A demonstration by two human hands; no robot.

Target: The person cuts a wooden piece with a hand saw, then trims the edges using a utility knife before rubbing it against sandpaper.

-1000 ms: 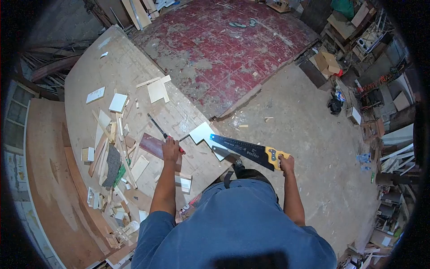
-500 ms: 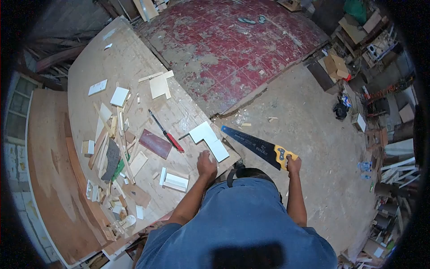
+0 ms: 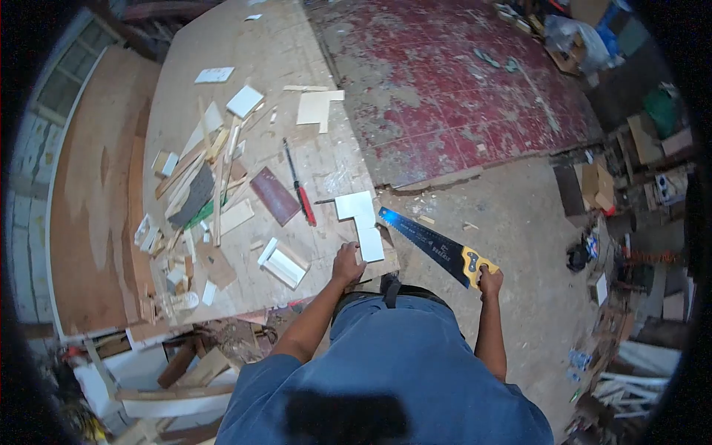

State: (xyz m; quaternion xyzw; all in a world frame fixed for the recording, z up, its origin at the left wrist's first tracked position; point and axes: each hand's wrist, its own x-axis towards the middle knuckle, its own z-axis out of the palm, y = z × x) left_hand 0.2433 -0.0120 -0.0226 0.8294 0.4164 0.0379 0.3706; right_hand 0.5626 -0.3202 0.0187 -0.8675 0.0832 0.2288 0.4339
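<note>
My right hand (image 3: pixel 490 282) is wrapped round the yellow handle of a handsaw (image 3: pixel 434 248). Its dark blade points up and left, the tip just right of the table edge. My left hand (image 3: pixel 347 264) rests on the workbench, fingers loosely apart, with its fingertips right beside the lower white board piece (image 3: pixel 371 244). Another white piece (image 3: pixel 354 206) adjoins it above, so the two form a stepped shape near the bench corner. A thin dark tool (image 3: pixel 324 202) pokes out to the left of the upper piece.
The wooden workbench (image 3: pixel 274 163) holds a red-handled tool (image 3: pixel 302 194), a brown rectangular block (image 3: pixel 274 195), a white-faced wood piece (image 3: pixel 284 262) and a heap of wood scraps (image 3: pixel 211 178). Cardboard boxes (image 3: pixel 596 185) and clutter line the right side of the floor.
My left hand has come up against the side of the lower white piece. The saw stays in my right hand, its blade still beside the bench. The view has shifted.
</note>
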